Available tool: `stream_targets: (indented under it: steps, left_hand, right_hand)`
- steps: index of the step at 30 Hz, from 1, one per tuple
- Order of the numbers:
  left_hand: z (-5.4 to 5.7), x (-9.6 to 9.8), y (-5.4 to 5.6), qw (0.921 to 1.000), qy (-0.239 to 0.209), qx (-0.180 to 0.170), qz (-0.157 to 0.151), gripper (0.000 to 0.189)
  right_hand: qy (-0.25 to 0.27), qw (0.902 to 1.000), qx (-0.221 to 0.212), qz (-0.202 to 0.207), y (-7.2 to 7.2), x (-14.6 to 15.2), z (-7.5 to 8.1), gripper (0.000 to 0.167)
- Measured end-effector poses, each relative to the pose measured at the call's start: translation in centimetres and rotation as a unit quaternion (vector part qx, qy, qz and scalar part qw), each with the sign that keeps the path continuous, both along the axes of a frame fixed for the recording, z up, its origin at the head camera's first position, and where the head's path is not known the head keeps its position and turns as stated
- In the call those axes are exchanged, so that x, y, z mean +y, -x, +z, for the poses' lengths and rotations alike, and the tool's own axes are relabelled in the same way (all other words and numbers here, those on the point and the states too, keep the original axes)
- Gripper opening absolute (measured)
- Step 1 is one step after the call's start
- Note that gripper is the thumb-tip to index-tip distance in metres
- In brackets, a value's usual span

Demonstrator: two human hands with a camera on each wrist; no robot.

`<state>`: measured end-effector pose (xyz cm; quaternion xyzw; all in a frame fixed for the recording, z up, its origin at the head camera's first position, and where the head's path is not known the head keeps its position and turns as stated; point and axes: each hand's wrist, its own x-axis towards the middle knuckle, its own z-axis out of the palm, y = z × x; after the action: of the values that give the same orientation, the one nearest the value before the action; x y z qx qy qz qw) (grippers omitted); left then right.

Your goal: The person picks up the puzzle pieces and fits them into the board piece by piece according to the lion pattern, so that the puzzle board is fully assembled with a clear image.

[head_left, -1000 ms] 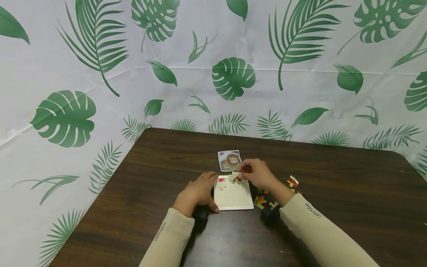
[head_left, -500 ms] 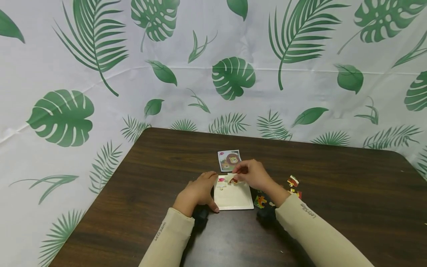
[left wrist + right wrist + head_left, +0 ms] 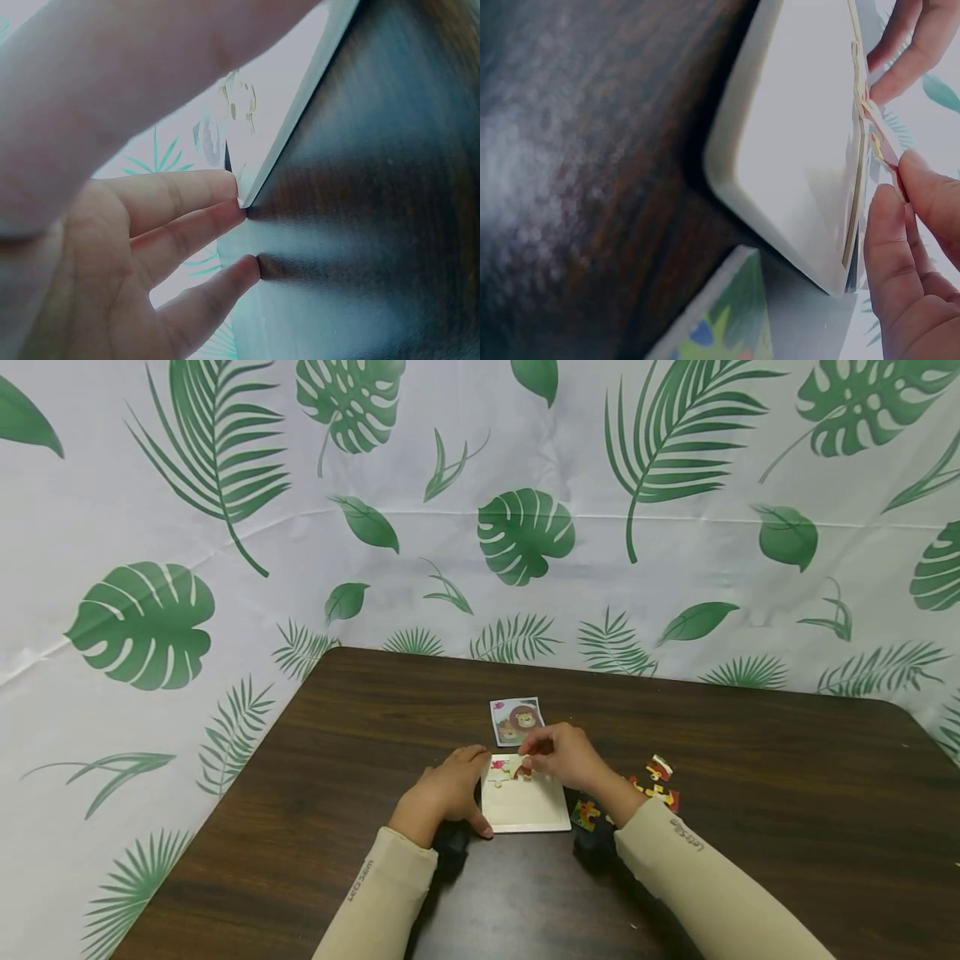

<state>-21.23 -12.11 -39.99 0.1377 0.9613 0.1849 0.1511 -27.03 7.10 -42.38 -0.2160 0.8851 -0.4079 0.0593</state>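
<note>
A cream puzzle tray [image 3: 528,810] lies flat on the dark table. My left hand [image 3: 442,789] spans its left side, the thumb by the near corner. In the left wrist view its fingers [image 3: 184,196] are nearly straight, fingertips right at the tray's far corner. My right hand [image 3: 566,757] pinches a puzzle piece [image 3: 518,769] between thumb and fingers, over the tray's upper part. That piece [image 3: 885,146] is tilted in the right wrist view. Left of it, a puzzle piece with a pink flower [image 3: 497,773] sits in the tray's upper left corner.
A picture card with a lion [image 3: 513,718] lies just beyond the tray. Several loose puzzle pieces [image 3: 586,815] lie right of the tray, partly hidden by my right forearm; another piece [image 3: 658,767] lies farther right. A leaf-printed cloth [image 3: 450,552] hangs behind the table [image 3: 390,702].
My right hand has moved a little left and nearer, bringing the puzzle piece closer to the flower piece and lower over the tray. My left hand has stayed in place.
</note>
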Motion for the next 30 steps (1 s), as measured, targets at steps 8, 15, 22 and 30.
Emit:
stream_targets:
  steps: [8,15,22,30]
  left_hand:
    - [0.1,0.0,0.0,1.0000,0.000,-0.004,0.002,0.104]
    - [0.1,0.0,0.0,1.0000,-0.001,-0.003,0.002,0.104]
    - [0.1,0.0,-0.1,1.0000,0.000,-0.002,0.001,0.104]
    - [0.0,0.0,-0.1,1.0000,-0.002,0.001,-0.002,0.104]
  right_hand:
    - [-0.007,1.0000,0.001,-0.002,0.0,-0.1,0.0,0.004]
    - [-0.020,0.9997,0.013,-0.010,-0.2,-0.5,0.1,0.004]
    - [-0.043,0.9980,0.044,-0.012,-0.3,-0.8,-0.2,0.005]
    - [-0.049,0.9964,0.059,-0.035,-0.4,-1.2,-0.1,0.014]
